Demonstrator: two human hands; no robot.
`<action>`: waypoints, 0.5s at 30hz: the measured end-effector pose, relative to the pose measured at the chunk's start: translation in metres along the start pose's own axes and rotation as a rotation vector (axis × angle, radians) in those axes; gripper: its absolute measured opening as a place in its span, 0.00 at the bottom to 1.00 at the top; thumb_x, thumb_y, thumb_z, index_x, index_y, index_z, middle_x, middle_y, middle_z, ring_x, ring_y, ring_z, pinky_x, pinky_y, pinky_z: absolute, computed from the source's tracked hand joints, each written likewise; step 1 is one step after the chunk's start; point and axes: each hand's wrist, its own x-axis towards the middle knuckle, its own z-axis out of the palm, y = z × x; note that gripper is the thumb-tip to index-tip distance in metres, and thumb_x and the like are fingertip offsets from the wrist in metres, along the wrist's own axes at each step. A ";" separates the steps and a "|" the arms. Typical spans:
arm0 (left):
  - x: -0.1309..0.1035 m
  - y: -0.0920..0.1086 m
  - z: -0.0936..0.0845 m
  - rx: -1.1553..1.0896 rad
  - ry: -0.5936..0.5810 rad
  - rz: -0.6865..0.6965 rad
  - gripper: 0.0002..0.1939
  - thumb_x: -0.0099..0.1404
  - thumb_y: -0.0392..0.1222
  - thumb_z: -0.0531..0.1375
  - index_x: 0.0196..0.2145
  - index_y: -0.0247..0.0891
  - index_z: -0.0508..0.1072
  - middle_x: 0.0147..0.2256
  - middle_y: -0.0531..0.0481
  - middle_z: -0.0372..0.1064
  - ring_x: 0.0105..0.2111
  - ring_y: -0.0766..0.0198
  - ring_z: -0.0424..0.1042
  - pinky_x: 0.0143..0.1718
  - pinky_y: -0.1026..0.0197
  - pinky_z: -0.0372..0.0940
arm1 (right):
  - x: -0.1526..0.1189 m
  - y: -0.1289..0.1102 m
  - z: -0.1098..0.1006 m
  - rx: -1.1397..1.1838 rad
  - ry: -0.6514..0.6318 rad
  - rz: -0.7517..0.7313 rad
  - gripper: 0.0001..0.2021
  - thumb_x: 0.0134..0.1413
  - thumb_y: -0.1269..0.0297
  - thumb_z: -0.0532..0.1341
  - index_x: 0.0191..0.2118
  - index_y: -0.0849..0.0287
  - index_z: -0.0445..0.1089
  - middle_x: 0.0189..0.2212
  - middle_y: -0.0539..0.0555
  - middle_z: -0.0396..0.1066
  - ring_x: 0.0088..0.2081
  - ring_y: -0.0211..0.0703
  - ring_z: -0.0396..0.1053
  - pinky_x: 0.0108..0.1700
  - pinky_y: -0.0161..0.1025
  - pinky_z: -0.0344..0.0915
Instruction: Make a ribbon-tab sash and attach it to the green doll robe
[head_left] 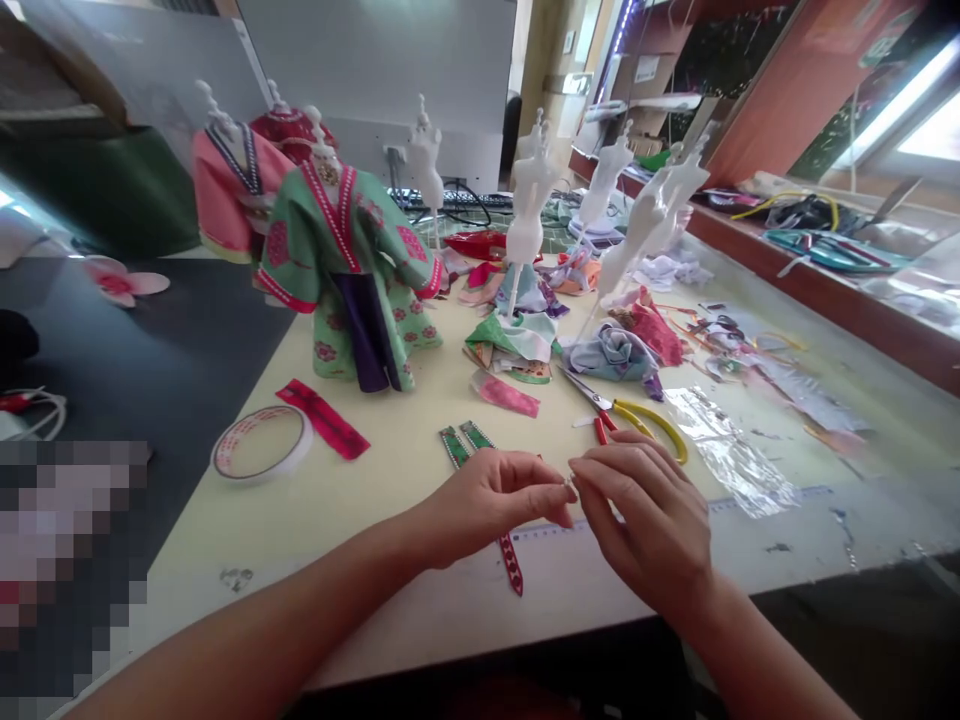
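My left hand (499,505) and my right hand (652,515) meet above the front of the table, both with fingertips pinched together. Between the two sets of fingertips is a tiny white piece (571,487), too small to name. Under and behind my left hand lie green trim strips with dotted edges (474,436). A red patterned strip (512,568) with a pointed end sticks out below that hand. Just beyond my right hand rest scissors (586,388), with a yellow handle (667,428) and red handle parts beside it, partly covered by my fingers.
A small green robe (382,240) and pink robe (225,185) hang on mannequins at the left. Bare white mannequins (529,200) stand behind fabric pieces (611,350). A tape roll (302,445), red ribbon (324,418) and clear plastic (731,450) lie around.
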 end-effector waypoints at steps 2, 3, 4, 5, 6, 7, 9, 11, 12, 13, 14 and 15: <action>0.001 -0.003 0.001 -0.029 0.015 -0.021 0.08 0.59 0.43 0.62 0.30 0.34 0.75 0.28 0.50 0.72 0.33 0.66 0.71 0.41 0.62 0.64 | -0.005 0.002 0.001 0.000 0.000 0.013 0.13 0.50 0.78 0.60 0.41 0.57 0.68 0.32 0.53 0.71 0.34 0.42 0.68 0.46 0.50 0.67; 0.002 -0.004 0.001 -0.034 0.024 -0.031 0.08 0.59 0.43 0.63 0.30 0.34 0.74 0.26 0.51 0.72 0.31 0.67 0.70 0.39 0.63 0.64 | -0.007 0.003 0.001 0.000 0.000 0.016 0.13 0.50 0.78 0.60 0.41 0.57 0.68 0.32 0.53 0.71 0.34 0.43 0.68 0.46 0.50 0.67; 0.002 -0.004 0.001 -0.030 0.031 -0.040 0.08 0.58 0.43 0.63 0.29 0.34 0.74 0.25 0.52 0.71 0.30 0.68 0.69 0.37 0.64 0.64 | -0.008 0.004 0.001 0.002 0.000 0.020 0.13 0.50 0.78 0.60 0.41 0.57 0.68 0.32 0.53 0.71 0.34 0.43 0.68 0.46 0.50 0.67; 0.003 -0.005 0.000 -0.021 0.038 -0.046 0.09 0.58 0.43 0.63 0.29 0.34 0.74 0.25 0.52 0.70 0.29 0.69 0.69 0.36 0.65 0.63 | -0.009 0.004 0.002 0.008 -0.001 0.023 0.13 0.50 0.78 0.60 0.41 0.57 0.68 0.32 0.53 0.71 0.34 0.43 0.68 0.46 0.49 0.66; 0.003 -0.005 0.000 -0.007 0.043 -0.050 0.09 0.58 0.44 0.63 0.28 0.34 0.73 0.25 0.52 0.70 0.28 0.69 0.68 0.34 0.66 0.62 | -0.010 0.004 0.001 0.018 -0.005 0.030 0.13 0.50 0.78 0.60 0.41 0.57 0.68 0.32 0.53 0.71 0.34 0.43 0.68 0.47 0.49 0.66; 0.003 -0.005 -0.001 0.006 0.046 -0.052 0.10 0.58 0.45 0.63 0.28 0.34 0.73 0.25 0.52 0.69 0.28 0.70 0.67 0.33 0.67 0.61 | -0.011 0.004 0.001 0.035 -0.009 0.043 0.13 0.50 0.79 0.60 0.41 0.58 0.69 0.32 0.53 0.71 0.34 0.43 0.69 0.47 0.49 0.66; 0.002 -0.004 -0.002 0.037 0.041 -0.056 0.12 0.58 0.46 0.63 0.28 0.34 0.72 0.24 0.53 0.68 0.26 0.71 0.65 0.30 0.67 0.60 | -0.013 0.002 -0.001 0.117 -0.045 0.102 0.11 0.51 0.78 0.60 0.40 0.58 0.69 0.31 0.53 0.71 0.35 0.43 0.69 0.43 0.46 0.67; 0.002 -0.002 -0.004 0.084 0.021 -0.071 0.12 0.58 0.47 0.63 0.28 0.33 0.72 0.24 0.53 0.67 0.26 0.71 0.65 0.29 0.67 0.59 | -0.016 0.000 -0.005 0.264 -0.128 0.202 0.08 0.54 0.75 0.59 0.39 0.57 0.69 0.32 0.53 0.71 0.35 0.42 0.69 0.38 0.41 0.68; 0.001 -0.001 -0.004 0.113 0.008 -0.082 0.12 0.58 0.47 0.63 0.28 0.33 0.72 0.24 0.54 0.67 0.26 0.71 0.64 0.28 0.68 0.60 | -0.018 0.000 -0.008 0.346 -0.179 0.263 0.08 0.55 0.74 0.59 0.39 0.57 0.69 0.32 0.53 0.71 0.35 0.42 0.69 0.37 0.39 0.67; 0.000 0.001 -0.005 0.142 -0.006 -0.093 0.12 0.58 0.47 0.63 0.29 0.33 0.72 0.23 0.54 0.66 0.25 0.71 0.64 0.28 0.68 0.60 | -0.020 0.000 -0.011 0.424 -0.226 0.324 0.07 0.55 0.73 0.59 0.39 0.56 0.69 0.33 0.53 0.71 0.35 0.41 0.69 0.36 0.37 0.67; 0.000 0.002 -0.005 0.175 -0.017 -0.101 0.12 0.58 0.46 0.62 0.29 0.33 0.72 0.23 0.54 0.66 0.25 0.71 0.64 0.27 0.68 0.60 | -0.023 0.000 -0.014 0.487 -0.260 0.385 0.07 0.56 0.72 0.59 0.40 0.55 0.69 0.34 0.53 0.71 0.36 0.41 0.70 0.37 0.36 0.67; -0.001 0.003 -0.005 0.210 -0.026 -0.107 0.12 0.59 0.46 0.62 0.28 0.32 0.72 0.23 0.54 0.65 0.25 0.71 0.64 0.27 0.68 0.60 | -0.025 0.000 -0.016 0.534 -0.279 0.447 0.07 0.56 0.70 0.59 0.40 0.54 0.69 0.34 0.52 0.71 0.37 0.41 0.70 0.38 0.35 0.67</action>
